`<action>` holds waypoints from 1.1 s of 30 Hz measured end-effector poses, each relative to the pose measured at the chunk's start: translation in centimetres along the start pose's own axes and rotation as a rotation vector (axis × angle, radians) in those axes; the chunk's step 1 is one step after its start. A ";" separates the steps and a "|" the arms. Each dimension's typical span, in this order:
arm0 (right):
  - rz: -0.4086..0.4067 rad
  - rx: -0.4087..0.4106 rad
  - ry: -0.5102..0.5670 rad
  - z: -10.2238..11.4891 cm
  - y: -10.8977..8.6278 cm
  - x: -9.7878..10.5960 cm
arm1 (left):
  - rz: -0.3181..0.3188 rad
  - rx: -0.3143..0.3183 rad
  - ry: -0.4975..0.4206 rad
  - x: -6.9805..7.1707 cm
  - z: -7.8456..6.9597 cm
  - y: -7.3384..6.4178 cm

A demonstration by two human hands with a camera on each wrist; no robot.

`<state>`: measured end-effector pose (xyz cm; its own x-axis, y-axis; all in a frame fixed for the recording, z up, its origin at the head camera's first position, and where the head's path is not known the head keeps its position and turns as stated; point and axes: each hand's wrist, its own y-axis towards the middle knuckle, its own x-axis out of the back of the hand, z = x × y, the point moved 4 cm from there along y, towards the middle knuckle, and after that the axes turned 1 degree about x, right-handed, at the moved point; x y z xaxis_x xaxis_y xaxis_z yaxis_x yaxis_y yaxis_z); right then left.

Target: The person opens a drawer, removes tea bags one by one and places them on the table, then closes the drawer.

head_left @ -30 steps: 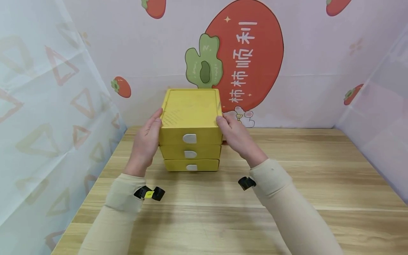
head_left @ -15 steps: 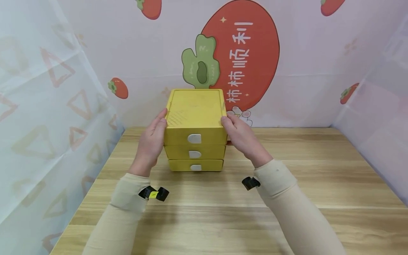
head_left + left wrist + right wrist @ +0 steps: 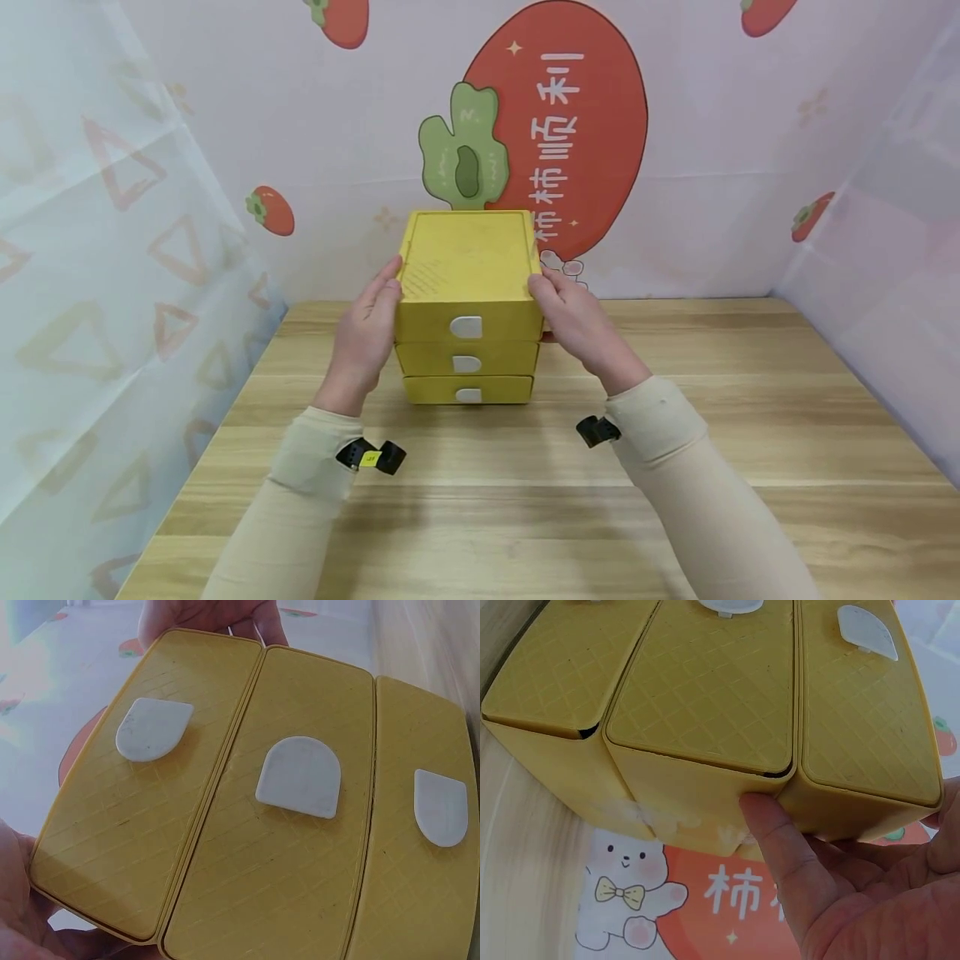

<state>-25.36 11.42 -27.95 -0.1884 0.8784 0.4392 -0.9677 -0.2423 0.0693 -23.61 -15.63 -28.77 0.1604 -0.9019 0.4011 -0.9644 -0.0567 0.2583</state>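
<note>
A yellow three-drawer storage box (image 3: 468,258) stands upright at the back of the wooden table, between both hands. Each drawer front carries a white rounded handle (image 3: 467,327), and all the drawers are closed. At the box's left side, my left hand (image 3: 363,333) grips it with the thumb by the top edge. Opposite, my right hand (image 3: 581,325) grips the right side, its thumb at the upper front corner. Up close in the right wrist view, fingers (image 3: 780,855) lie along the box's side wall. The underside is hidden.
The wooden table (image 3: 675,467) spreads in front and to the right. A printed backdrop (image 3: 705,158) with a big red persimmon rises right behind the box. Cloth walls flank the table on the left (image 3: 67,275) and right (image 3: 892,250).
Both hands have shifted the yellow storage box a little to the right against the backdrop. Their hold looks the same, and the head view has turned slightly right.
</note>
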 end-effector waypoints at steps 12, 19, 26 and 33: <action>-0.003 0.003 0.004 -0.8 -0.2 1.1 | 0.011 -0.002 0.005 -1.2 -0.3 0.3; -0.003 -0.002 0.000 -1.0 -0.3 1.7 | 0.011 0.003 0.007 -1.7 -0.5 0.3; -0.017 -0.009 0.008 -1.3 -0.3 2.3 | -0.004 -0.001 0.008 -2.3 -0.7 0.4; -0.010 -0.012 0.023 -1.6 -0.4 2.6 | -0.010 0.007 0.014 -2.7 -0.9 0.3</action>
<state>-25.78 14.46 -28.22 -0.1824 0.8901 0.4177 -0.9716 -0.2284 0.0623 -24.19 -12.81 -29.01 0.1733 -0.8953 0.4103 -0.9640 -0.0689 0.2567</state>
